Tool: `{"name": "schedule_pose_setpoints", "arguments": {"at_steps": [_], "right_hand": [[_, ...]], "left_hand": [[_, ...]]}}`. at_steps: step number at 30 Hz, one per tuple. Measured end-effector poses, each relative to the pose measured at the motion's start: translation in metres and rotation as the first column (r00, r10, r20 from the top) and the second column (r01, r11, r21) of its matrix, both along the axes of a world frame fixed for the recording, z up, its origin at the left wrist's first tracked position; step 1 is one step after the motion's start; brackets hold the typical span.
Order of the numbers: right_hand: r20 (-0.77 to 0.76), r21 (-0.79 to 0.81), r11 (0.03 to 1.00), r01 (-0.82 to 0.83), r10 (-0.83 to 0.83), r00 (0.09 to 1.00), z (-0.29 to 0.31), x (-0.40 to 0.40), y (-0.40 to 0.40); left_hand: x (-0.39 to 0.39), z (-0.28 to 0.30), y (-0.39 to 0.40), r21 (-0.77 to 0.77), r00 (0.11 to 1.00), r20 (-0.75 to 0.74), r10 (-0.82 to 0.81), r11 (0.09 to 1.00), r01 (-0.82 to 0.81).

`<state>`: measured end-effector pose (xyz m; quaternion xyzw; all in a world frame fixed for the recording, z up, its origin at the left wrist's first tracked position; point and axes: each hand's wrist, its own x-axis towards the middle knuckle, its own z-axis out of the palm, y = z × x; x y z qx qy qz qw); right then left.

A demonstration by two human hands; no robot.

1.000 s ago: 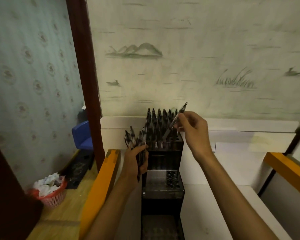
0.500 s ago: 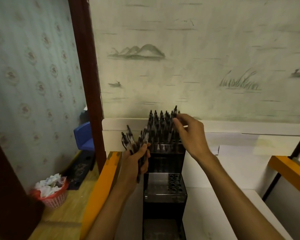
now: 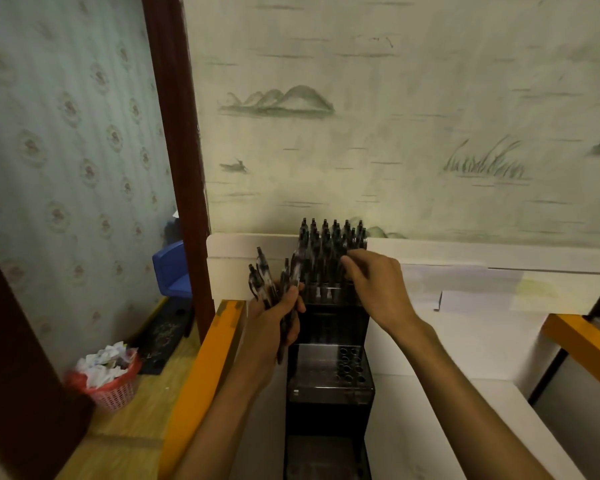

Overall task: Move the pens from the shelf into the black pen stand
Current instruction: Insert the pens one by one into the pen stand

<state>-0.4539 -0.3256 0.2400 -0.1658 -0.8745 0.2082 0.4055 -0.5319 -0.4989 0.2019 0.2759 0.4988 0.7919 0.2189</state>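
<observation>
Many pens stand upright in top tier of black pen stand point(image 3: 329, 396), just beyond right hand point(image 3: 378, 289) fingers point(image 3: 352, 263). Lower tier, below fingers: round holes at right side, contents hard to make out. Bottom tier cut off by frame edge. Left hand point(image 3: 274, 317) fingers clenched round bundle of pens point(image 3: 274, 285), left of stand. Right fingers curled at upright pens; grasp not discernible. Red basket point(image 3: 111, 389) far left holds crumpled paper.

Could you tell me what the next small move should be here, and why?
Probably the right hand should reach to the left hand for another pen: the left grips a bundle of pens, and the stand's middle tier shows empty holes.
</observation>
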Motion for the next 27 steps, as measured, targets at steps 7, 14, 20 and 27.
{"name": "schedule_pose_setpoints", "arguments": {"at_steps": [7,14,20,27], "right_hand": [[-0.07,-0.079,0.997,0.019,-0.025,0.997,0.002,0.014,-0.004],[-0.092,-0.366,0.904,-0.223,0.203,0.975,0.018,0.026,-0.029],[-0.14,-0.412,0.891,-0.188,0.142,0.98,0.015,0.021,-0.039],[-0.162,-0.477,0.851,-0.218,0.159,0.974,0.013,0.02,-0.037]], "left_hand": [[0.006,0.002,0.003,-0.025,1.0,-0.019,-0.005,1.0,0.005],[0.015,0.002,0.009,-0.069,0.998,-0.056,0.035,0.997,-0.039],[0.022,0.0,0.015,-0.112,0.98,-0.184,0.071,0.989,-0.092],[0.019,-0.002,0.018,-0.149,0.977,-0.202,0.073,0.983,-0.104]]}}
